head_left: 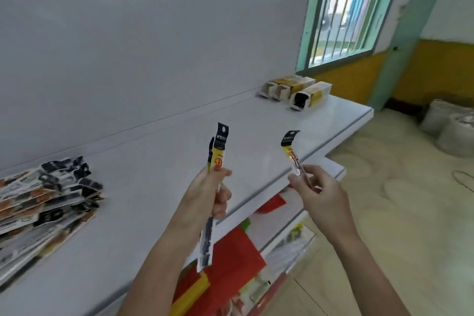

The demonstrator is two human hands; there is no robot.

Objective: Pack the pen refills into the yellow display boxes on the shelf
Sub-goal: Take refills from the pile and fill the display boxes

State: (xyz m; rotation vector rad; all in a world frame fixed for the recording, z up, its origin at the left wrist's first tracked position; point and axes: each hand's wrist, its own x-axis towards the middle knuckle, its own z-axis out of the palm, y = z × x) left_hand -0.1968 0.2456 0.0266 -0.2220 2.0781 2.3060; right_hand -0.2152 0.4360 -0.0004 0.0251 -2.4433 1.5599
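Our left hand (213,187) is curled round a pair of refill packets (218,151), gripping them at the middle with the black hang tabs up and one packet tucked behind the other. The dark lower ends hang below the fist. Our right hand (316,194) pinches a single refill packet (291,147) by its clear lower part, between thumb and fingertips, with the tab tilted up.

Both hands are over the front edge of the white shelf (256,123). We seem to be collecting packets with their tabs aligned so they can slide in together. The loose pile of refill packets (48,202) lies at the left of the shelf. The yellow display boxes (297,91) lie on their sides well apart at the far right end, open ends facing us. That should allow endwise loading. The nearest box looks dark inside, and we cannot tell whether it is full.
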